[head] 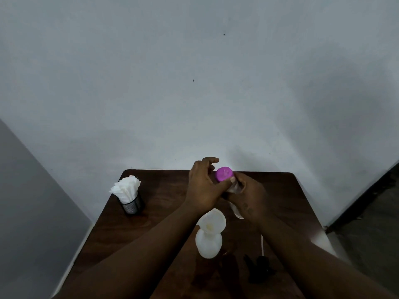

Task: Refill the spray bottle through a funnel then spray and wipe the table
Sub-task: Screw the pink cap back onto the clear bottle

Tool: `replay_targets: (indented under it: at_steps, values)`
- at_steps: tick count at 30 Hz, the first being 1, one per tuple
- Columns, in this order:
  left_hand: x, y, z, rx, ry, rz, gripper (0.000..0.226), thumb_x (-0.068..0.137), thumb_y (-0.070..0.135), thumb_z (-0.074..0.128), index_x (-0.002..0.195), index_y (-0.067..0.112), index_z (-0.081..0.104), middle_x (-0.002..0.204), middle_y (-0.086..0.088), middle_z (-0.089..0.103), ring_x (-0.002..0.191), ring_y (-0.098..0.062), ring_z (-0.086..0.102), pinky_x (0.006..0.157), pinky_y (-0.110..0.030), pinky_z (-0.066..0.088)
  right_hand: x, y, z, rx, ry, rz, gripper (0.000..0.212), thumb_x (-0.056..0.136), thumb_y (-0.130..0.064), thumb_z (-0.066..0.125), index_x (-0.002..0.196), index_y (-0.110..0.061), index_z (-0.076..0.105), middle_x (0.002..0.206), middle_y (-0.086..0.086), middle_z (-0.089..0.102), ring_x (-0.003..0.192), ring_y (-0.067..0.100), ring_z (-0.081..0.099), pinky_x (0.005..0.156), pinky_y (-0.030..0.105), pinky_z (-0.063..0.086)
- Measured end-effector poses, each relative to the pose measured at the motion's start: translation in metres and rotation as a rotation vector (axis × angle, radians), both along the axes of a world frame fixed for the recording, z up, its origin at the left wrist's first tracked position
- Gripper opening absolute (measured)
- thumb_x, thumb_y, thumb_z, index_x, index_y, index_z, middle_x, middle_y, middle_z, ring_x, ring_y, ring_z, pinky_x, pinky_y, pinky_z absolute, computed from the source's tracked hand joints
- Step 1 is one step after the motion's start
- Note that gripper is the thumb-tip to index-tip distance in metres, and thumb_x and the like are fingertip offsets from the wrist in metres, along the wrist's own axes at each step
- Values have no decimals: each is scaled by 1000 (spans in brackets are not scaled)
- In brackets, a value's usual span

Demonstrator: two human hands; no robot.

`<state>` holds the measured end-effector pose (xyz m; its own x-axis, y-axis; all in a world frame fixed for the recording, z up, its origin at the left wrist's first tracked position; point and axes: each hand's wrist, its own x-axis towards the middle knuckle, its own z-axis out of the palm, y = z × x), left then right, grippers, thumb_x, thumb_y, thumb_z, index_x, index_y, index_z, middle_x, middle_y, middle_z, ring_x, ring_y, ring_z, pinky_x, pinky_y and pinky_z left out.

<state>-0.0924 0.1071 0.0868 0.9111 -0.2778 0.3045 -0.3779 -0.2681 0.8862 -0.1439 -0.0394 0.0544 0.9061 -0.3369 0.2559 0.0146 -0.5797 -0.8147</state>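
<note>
A white translucent spray bottle (pixel 209 244) stands on the dark wooden table (pixel 164 197) with a white funnel (pixel 212 222) seated in its neck. Behind it I hold a clear refill bottle (pixel 234 187) tilted above the table. My right hand (pixel 248 195) grips its body. My left hand (pixel 203 186) pinches its purple cap (pixel 224 174) with thumb and curled fingers. The black spray head (pixel 259 269) with its thin white tube (pixel 262 244) lies on the table at the front right.
A black mesh cup full of white paper napkins (pixel 128 194) stands at the table's left edge. A pale wall rises directly behind the table. Dark floor shows at the right.
</note>
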Motion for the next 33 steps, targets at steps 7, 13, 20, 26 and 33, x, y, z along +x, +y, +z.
replay_targets:
  at_steps: [7,13,20,26,33]
  values:
    - [-5,1,5,-73,76,-129,60,74,17,82,127,29,56,116,6,61,107,-7,60,88,-26,55,-6,1,4,-15,15,30,36,77,-33,82,111,-38,70,91,-25,70,87,-9,64,72,8,44]
    - [-5,2,2,-34,32,-39,57,72,39,87,119,33,57,108,9,59,103,-9,58,83,-28,55,-7,6,7,15,13,24,35,75,-31,83,106,-39,69,90,-22,72,85,-9,64,72,16,49]
    - [-7,4,2,-57,61,-119,58,75,21,82,127,29,55,124,12,57,113,-3,57,91,-24,54,-7,9,4,7,3,24,40,77,-34,82,114,-35,69,95,-17,72,89,-2,66,76,18,50]
    - [-6,4,0,-57,27,-32,54,74,30,84,120,33,56,108,10,61,103,-7,61,86,-34,58,-2,8,4,16,41,0,39,76,-35,84,112,-27,70,94,-13,72,86,1,65,75,23,51]
    - [-8,4,-1,38,-60,3,61,72,44,83,126,37,55,121,17,55,117,-7,49,91,-26,50,-4,8,6,19,8,19,35,76,-34,83,108,-35,69,89,-21,69,85,-5,64,73,16,48]
